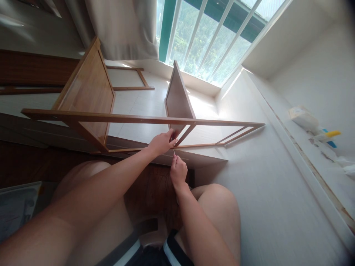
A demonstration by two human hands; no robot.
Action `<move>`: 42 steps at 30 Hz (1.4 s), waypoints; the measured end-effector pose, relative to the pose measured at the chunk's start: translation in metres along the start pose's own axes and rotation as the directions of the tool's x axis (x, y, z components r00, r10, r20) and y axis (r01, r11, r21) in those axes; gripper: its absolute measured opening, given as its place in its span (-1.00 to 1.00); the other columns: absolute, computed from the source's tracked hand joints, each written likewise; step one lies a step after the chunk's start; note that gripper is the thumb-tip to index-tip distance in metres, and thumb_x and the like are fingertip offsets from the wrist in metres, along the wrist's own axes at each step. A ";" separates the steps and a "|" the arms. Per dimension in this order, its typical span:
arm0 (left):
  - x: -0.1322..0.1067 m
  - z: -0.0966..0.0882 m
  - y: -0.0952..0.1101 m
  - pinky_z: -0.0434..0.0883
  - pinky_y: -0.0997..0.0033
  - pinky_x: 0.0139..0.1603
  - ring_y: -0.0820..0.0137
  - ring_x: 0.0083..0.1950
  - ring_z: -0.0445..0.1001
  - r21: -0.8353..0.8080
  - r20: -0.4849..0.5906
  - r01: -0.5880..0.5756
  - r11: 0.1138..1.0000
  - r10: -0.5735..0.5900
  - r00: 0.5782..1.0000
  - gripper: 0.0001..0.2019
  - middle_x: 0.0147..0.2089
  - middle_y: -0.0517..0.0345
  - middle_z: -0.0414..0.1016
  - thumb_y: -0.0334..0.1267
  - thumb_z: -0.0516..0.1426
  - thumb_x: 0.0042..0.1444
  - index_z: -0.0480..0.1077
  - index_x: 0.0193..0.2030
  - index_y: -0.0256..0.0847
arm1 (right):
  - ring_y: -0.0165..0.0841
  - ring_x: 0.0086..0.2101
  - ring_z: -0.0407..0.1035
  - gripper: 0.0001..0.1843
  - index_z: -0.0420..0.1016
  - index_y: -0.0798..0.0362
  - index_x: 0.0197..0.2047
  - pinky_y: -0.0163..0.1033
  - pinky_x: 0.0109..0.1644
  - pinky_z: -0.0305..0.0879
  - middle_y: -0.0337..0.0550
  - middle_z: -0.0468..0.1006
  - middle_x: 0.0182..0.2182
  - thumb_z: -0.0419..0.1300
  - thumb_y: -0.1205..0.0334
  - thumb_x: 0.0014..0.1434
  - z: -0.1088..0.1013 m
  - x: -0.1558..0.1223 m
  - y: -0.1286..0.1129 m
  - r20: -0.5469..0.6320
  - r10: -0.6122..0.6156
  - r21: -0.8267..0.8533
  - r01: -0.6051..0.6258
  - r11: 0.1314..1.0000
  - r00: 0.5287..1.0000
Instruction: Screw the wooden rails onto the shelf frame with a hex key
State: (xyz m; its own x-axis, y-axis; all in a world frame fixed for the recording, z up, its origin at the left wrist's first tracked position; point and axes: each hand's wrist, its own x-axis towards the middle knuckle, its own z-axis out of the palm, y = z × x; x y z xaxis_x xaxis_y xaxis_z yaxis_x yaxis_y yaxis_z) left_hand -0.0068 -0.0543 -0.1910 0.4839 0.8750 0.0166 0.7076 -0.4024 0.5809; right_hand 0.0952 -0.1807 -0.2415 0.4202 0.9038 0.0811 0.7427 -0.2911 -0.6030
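Left hand point(162, 143) fingers curled around wooden frame point(130, 119) at its crossbar joint, right hand point(179, 168) just below, pinching thin rod point(174, 151) against lower rail, brown panel point(85, 85) left beyond hands, box point(27, 185) lower left of them, contents unclear.

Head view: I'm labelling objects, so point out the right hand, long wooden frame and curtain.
Right hand point(179, 170), head view: back of the hand.
Long wooden frame point(144, 119), head view: upper rail.
Curtain point(124, 31), head view: middle fabric.

Looks like a home. Has a curtain point(124, 29) beside a barred window point(209, 40), a pale ledge point(133, 101) below and a dark floor point(151, 184).
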 end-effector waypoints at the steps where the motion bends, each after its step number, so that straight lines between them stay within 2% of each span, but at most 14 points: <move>1: 0.000 0.000 0.000 0.25 0.33 -0.37 0.20 -0.30 0.51 0.000 -0.005 -0.009 1.000 0.009 1.000 -0.69 -0.29 0.09 0.53 0.07 -0.05 0.24 0.25 -0.08 -0.10 | -0.36 -0.54 0.24 -0.53 0.30 0.02 -0.48 -0.27 -0.43 -0.05 -0.19 0.40 -0.58 -0.13 0.00 0.38 0.002 -0.001 -0.001 0.015 0.031 0.127 -0.033 0.991 0.999; 2: 0.000 0.001 -0.001 0.25 0.33 -0.38 0.20 -0.31 0.51 0.001 -0.010 -0.017 1.000 0.017 1.000 -0.69 -0.30 0.09 0.53 0.07 -0.05 0.24 0.24 -0.09 -0.09 | -0.38 -0.57 0.22 -0.51 0.24 0.01 -0.53 -0.28 -0.45 -0.02 -0.22 0.36 -0.62 -0.13 -0.03 0.37 0.005 -0.001 -0.002 0.051 0.075 0.283 -0.087 0.955 0.996; 3: 0.000 0.001 -0.001 0.24 0.33 -0.39 0.19 -0.31 0.50 0.003 -0.015 -0.022 1.000 0.022 1.000 -0.69 -0.30 0.09 0.53 0.07 -0.05 0.24 0.24 -0.09 -0.09 | -0.39 -0.61 0.19 -0.50 0.18 0.00 -0.55 -0.29 -0.49 0.00 -0.26 0.31 -0.66 -0.13 -0.06 0.36 0.008 -0.002 -0.004 0.112 0.127 0.450 -0.164 0.878 0.986; 5: 0.000 0.002 -0.002 0.23 0.33 -0.41 0.19 -0.32 0.50 0.011 -0.020 -0.024 1.000 0.024 0.999 -0.69 -0.31 0.10 0.52 0.08 -0.06 0.24 0.23 -0.10 -0.09 | -0.42 -0.68 0.12 -0.50 0.10 -0.02 -0.56 -0.30 -0.58 -0.04 -0.32 0.24 -0.70 -0.11 -0.11 0.33 0.013 -0.004 -0.010 0.280 0.209 0.718 -0.349 0.602 0.937; 8: 0.000 0.002 -0.002 0.23 0.33 -0.40 0.19 -0.32 0.51 0.022 -0.018 -0.012 1.000 0.013 1.000 -0.68 -0.31 0.10 0.53 0.08 -0.06 0.24 0.23 -0.08 -0.09 | -0.45 -0.70 0.07 -0.53 0.07 -0.02 -0.54 -0.34 -0.64 -0.12 -0.37 0.19 -0.70 -0.06 -0.12 0.30 0.014 -0.006 -0.018 0.491 0.203 0.839 -0.523 0.150 0.847; 10: 0.000 0.002 -0.001 0.24 0.33 -0.39 0.20 -0.31 0.51 0.020 -0.019 -0.010 1.000 0.010 1.000 -0.68 -0.30 0.10 0.53 0.08 -0.06 0.24 0.24 -0.08 -0.09 | -0.47 -0.69 0.05 -0.54 0.05 -0.01 -0.55 -0.36 -0.64 -0.11 -0.37 0.16 -0.70 -0.04 -0.07 0.31 0.010 -0.006 -0.023 0.576 0.146 0.816 -0.576 -0.050 0.804; 12: 0.000 0.001 -0.001 0.25 0.33 -0.38 0.20 -0.31 0.51 0.014 -0.021 -0.012 1.000 0.012 1.000 -0.69 -0.30 0.10 0.53 0.07 -0.06 0.25 0.25 -0.08 -0.09 | -0.48 -0.68 0.03 -0.55 0.03 0.01 -0.56 -0.37 -0.63 -0.11 -0.38 0.13 -0.69 -0.03 0.00 0.32 0.005 -0.005 -0.025 0.629 0.091 0.774 -0.609 -0.176 0.772; 15: 0.000 0.000 0.001 0.26 0.33 -0.37 0.21 -0.30 0.51 0.014 -0.014 -0.002 1.000 0.003 1.000 -0.68 -0.30 0.10 0.54 0.07 -0.05 0.25 0.26 -0.08 -0.10 | -0.49 -0.67 0.00 -0.56 0.01 0.01 -0.56 -0.38 -0.63 -0.12 -0.38 0.08 -0.68 -0.03 0.07 0.32 0.000 -0.004 -0.026 0.647 0.055 0.745 -0.615 -0.257 0.761; 18: 0.000 -0.001 0.002 0.26 0.34 -0.37 0.21 -0.29 0.52 0.014 -0.005 0.010 1.000 -0.010 1.000 -0.68 -0.28 0.09 0.54 0.07 -0.05 0.25 0.27 -0.06 -0.10 | -0.49 -0.68 -0.01 -0.56 0.00 0.01 -0.56 -0.37 -0.63 -0.12 -0.38 0.07 -0.69 -0.03 0.07 0.32 0.000 -0.005 -0.027 0.626 0.076 0.765 -0.592 -0.254 0.776; 22: 0.000 0.000 0.002 0.27 0.33 -0.36 0.20 -0.29 0.51 0.022 -0.007 0.010 1.000 -0.010 1.000 -0.67 -0.29 0.09 0.53 0.07 -0.06 0.25 0.27 -0.05 -0.10 | -0.49 -0.69 0.00 -0.56 0.02 0.00 -0.56 -0.37 -0.65 -0.11 -0.38 0.11 -0.70 -0.03 0.02 0.30 0.007 -0.009 -0.025 0.570 0.139 0.820 -0.550 -0.157 0.810; 24: 0.000 0.000 0.001 0.26 0.33 -0.36 0.20 -0.29 0.51 0.021 0.001 0.011 1.000 -0.011 1.000 -0.67 -0.29 0.09 0.53 0.08 -0.05 0.24 0.26 -0.05 -0.10 | -0.49 -0.71 0.02 -0.56 0.05 0.00 -0.55 -0.38 -0.67 -0.11 -0.38 0.15 -0.72 -0.01 -0.02 0.29 0.012 -0.010 -0.022 0.522 0.186 0.851 -0.522 -0.056 0.832; 29: 0.001 0.002 -0.002 0.25 0.33 -0.36 0.20 -0.29 0.51 0.013 -0.012 -0.007 1.000 0.007 1.000 -0.69 -0.30 0.10 0.53 0.07 -0.04 0.24 0.25 -0.07 -0.09 | -0.49 -0.74 0.01 -0.56 0.12 0.00 -0.56 -0.38 -0.72 -0.14 -0.37 0.22 -0.75 0.03 -0.04 0.27 0.021 -0.011 -0.013 0.325 0.307 0.868 -0.411 0.279 0.894; 33: 0.001 0.003 -0.003 0.23 0.33 -0.39 0.20 -0.32 0.49 0.006 -0.020 -0.022 1.000 0.023 1.000 -0.70 -0.32 0.12 0.52 0.07 -0.03 0.23 0.24 -0.10 -0.08 | -0.49 -0.73 0.04 -0.54 0.12 0.00 -0.57 -0.38 -0.70 -0.08 -0.36 0.22 -0.75 0.01 -0.04 0.29 0.018 -0.008 -0.010 0.208 0.269 0.849 -0.311 0.428 0.940; 42: 0.000 0.003 -0.002 0.24 0.34 -0.38 0.21 -0.30 0.50 0.001 -0.019 -0.017 1.000 0.017 1.000 -0.69 -0.29 0.11 0.53 0.07 -0.03 0.23 0.24 -0.09 -0.09 | -0.48 -0.70 0.05 -0.52 0.11 -0.01 -0.58 -0.35 -0.65 -0.04 -0.35 0.21 -0.74 -0.02 -0.04 0.31 0.011 -0.007 -0.015 0.138 0.206 0.777 -0.235 0.584 0.969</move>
State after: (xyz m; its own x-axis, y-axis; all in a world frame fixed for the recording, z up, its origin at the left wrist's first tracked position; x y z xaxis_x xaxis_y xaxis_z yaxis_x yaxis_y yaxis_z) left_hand -0.0069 -0.0536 -0.1944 0.4862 0.8728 0.0422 0.6996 -0.4178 0.5797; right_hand 0.0756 -0.1795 -0.2414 0.4880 0.8590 -0.1549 -0.0698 -0.1385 -0.9879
